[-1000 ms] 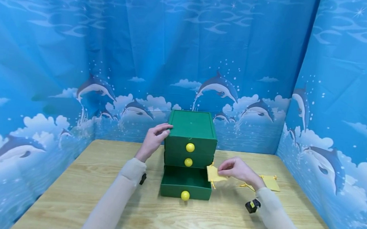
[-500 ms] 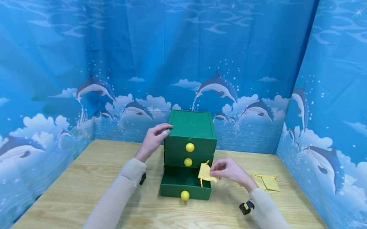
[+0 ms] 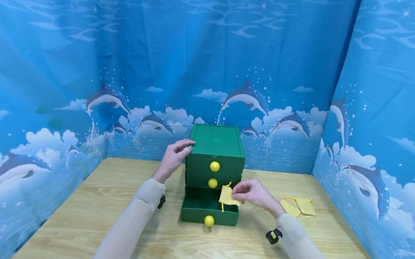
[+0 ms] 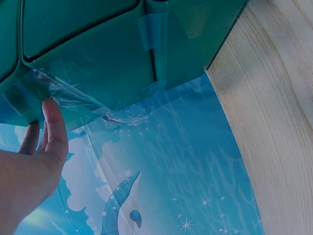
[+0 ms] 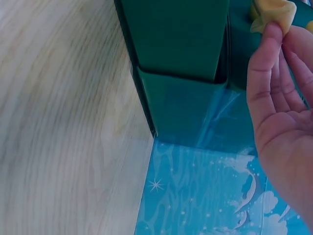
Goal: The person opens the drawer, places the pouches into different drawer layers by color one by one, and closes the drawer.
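My right hand (image 3: 255, 194) pinches a small yellow drawstring pouch (image 3: 227, 195) between thumb and fingertips, over the right part of the pulled-out bottom drawer (image 3: 194, 215). In the right wrist view the pouch (image 5: 274, 12) bunches up at the fingertips. Orange cords dangle from it. My left hand (image 3: 174, 156) rests with extended fingers on the upper left edge of the green drawer cabinet (image 3: 217, 140). The left wrist view has its fingers (image 4: 55, 125) touching the cabinet's side, beside clear tape.
Two more yellow pouches (image 3: 306, 206) lie flat on the wooden table (image 3: 114, 219), right of the cabinet. The upper two drawers are closed, each with a round yellow knob (image 3: 214, 166). A blue dolphin-print curtain (image 3: 168, 62) surrounds the table at back and sides.
My right hand has carried the pouch leftward, from the drawer's right edge to above its inside. My left hand and the cabinet have stayed in place.
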`<state>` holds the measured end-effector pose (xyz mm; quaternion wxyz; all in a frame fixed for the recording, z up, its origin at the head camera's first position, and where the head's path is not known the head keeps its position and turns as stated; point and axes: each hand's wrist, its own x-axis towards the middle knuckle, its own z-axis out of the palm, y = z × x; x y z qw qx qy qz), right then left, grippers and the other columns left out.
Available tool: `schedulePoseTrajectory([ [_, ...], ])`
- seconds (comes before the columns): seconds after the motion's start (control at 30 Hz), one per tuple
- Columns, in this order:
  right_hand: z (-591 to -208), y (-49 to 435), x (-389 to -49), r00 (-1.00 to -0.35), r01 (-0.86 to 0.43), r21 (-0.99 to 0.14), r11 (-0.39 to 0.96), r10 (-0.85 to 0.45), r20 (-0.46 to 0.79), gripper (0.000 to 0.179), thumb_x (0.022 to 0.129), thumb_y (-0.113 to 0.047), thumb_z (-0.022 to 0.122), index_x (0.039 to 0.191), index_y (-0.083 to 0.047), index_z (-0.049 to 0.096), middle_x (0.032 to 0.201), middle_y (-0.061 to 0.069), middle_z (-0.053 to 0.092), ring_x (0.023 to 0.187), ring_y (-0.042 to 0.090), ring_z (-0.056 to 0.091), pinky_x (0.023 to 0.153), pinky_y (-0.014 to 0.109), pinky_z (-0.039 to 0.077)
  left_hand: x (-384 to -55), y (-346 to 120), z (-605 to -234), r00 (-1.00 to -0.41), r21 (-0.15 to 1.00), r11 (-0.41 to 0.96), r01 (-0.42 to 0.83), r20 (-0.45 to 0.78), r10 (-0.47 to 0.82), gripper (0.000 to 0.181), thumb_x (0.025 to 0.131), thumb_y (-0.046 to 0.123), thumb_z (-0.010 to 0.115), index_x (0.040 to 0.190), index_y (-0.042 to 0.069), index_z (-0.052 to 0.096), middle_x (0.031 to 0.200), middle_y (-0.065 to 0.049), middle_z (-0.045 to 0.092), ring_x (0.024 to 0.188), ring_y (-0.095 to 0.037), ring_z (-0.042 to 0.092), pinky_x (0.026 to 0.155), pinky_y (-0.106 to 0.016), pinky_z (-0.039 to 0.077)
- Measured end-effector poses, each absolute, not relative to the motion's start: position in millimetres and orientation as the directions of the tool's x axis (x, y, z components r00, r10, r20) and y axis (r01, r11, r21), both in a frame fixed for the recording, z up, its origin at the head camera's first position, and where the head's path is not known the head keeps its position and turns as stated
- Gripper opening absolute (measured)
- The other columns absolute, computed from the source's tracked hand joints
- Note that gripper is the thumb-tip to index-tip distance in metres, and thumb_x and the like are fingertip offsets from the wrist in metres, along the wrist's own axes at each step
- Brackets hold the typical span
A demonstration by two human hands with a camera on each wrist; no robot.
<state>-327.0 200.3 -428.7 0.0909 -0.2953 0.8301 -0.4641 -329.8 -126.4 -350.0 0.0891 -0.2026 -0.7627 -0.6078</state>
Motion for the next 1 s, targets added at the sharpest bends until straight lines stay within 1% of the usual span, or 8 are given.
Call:
schedulePoseTrajectory([
  [0.07, -429, 198, -327, -0.803, -0.419, -0.818, 0.395, -0.581, 0.131, 0.011, 0.088, -0.017, 0.075, 0.094, -0.008, 0.075, 0.085, 0.007, 0.073, 0.063, 0.013, 0.063, 0.061, 0.041, 0.057, -330, -126, -350, -0.903, 0.892, 0.178, 0.416, 0.381, 0.199, 0.038, 0.102, 0.020, 0.052, 0.136, 0.004, 0.057, 0.154, -0.019, 0.038, 0.138, -0.034, 0.042, 0.111, -0.054, 0.037],
  [0.17, -431, 192, -326, -0.801, -0.437, -0.801, 0.410, -0.582, 0.140, 0.011, 0.088, -0.014, 0.074, 0.095, -0.006, 0.075, 0.086, 0.010, 0.074, 0.062, 0.013, 0.062, 0.059, 0.036, 0.057, -330, -126, -350, -0.904, 0.894, 0.174, 0.414, 0.380, 0.196, 0.038, 0.102, 0.019, 0.052, 0.136, 0.004, 0.057, 0.154, -0.019, 0.038, 0.138, -0.034, 0.042, 0.111, -0.054, 0.037],
  [0.3, -437, 184, -324, -0.810, -0.452, -0.776, 0.440, -0.567, 0.151, 0.010, 0.087, -0.014, 0.075, 0.094, -0.007, 0.076, 0.086, 0.009, 0.074, 0.062, 0.011, 0.061, 0.057, 0.034, 0.056, -330, -126, -350, -0.902, 0.894, 0.168, 0.416, 0.382, 0.201, 0.038, 0.102, 0.019, 0.052, 0.136, 0.003, 0.057, 0.154, -0.019, 0.038, 0.138, -0.034, 0.042, 0.111, -0.054, 0.037],
  [0.4, -439, 180, -323, -0.818, -0.464, -0.750, 0.472, -0.552, 0.160, 0.008, 0.086, -0.019, 0.077, 0.091, -0.013, 0.076, 0.084, 0.002, 0.075, 0.063, 0.009, 0.061, 0.057, 0.034, 0.056, -330, -126, -350, -0.900, 0.894, 0.162, 0.419, 0.385, 0.205, 0.038, 0.102, 0.018, 0.051, 0.136, 0.003, 0.057, 0.153, -0.020, 0.039, 0.138, -0.034, 0.042, 0.111, -0.054, 0.037],
  [0.5, -440, 176, -322, -0.823, -0.486, -0.709, 0.511, -0.541, 0.174, 0.006, 0.085, -0.021, 0.077, 0.089, -0.016, 0.077, 0.083, -0.003, 0.074, 0.066, 0.008, 0.062, 0.057, 0.027, 0.054, -330, -126, -351, -0.899, 0.892, 0.160, 0.422, 0.388, 0.205, 0.038, 0.102, 0.018, 0.051, 0.136, 0.003, 0.057, 0.153, -0.020, 0.039, 0.138, -0.034, 0.042, 0.111, -0.054, 0.037],
  [0.6, -440, 174, -321, -0.825, -0.501, -0.667, 0.551, -0.536, 0.177, 0.004, 0.085, -0.020, 0.077, 0.088, -0.018, 0.077, 0.083, -0.006, 0.074, 0.071, 0.006, 0.064, 0.062, 0.023, 0.053, -330, -126, -350, -0.901, 0.892, 0.168, 0.419, 0.385, 0.200, 0.038, 0.102, 0.019, 0.051, 0.136, 0.004, 0.057, 0.153, -0.019, 0.039, 0.139, -0.033, 0.041, 0.112, -0.053, 0.037],
  [0.77, -440, 172, -321, -0.824, -0.507, -0.632, 0.585, -0.544, 0.158, 0.004, 0.085, -0.019, 0.078, 0.088, -0.017, 0.078, 0.084, -0.008, 0.074, 0.075, 0.004, 0.065, 0.067, 0.021, 0.054, -330, -126, -350, -0.905, 0.895, 0.177, 0.410, 0.376, 0.198, 0.038, 0.102, 0.021, 0.051, 0.137, 0.005, 0.057, 0.154, -0.017, 0.039, 0.139, -0.032, 0.041, 0.112, -0.053, 0.037],
  [1.0, -439, 173, -320, -0.818, -0.512, -0.624, 0.591, -0.556, 0.146, 0.008, 0.084, -0.020, 0.078, 0.087, -0.013, 0.078, 0.083, -0.008, 0.074, 0.075, 0.005, 0.064, 0.067, 0.021, 0.053, -329, -126, -350, -0.904, 0.893, 0.179, 0.413, 0.378, 0.200, 0.038, 0.103, 0.020, 0.051, 0.137, 0.005, 0.056, 0.154, -0.018, 0.038, 0.139, -0.033, 0.040, 0.112, -0.053, 0.036],
])
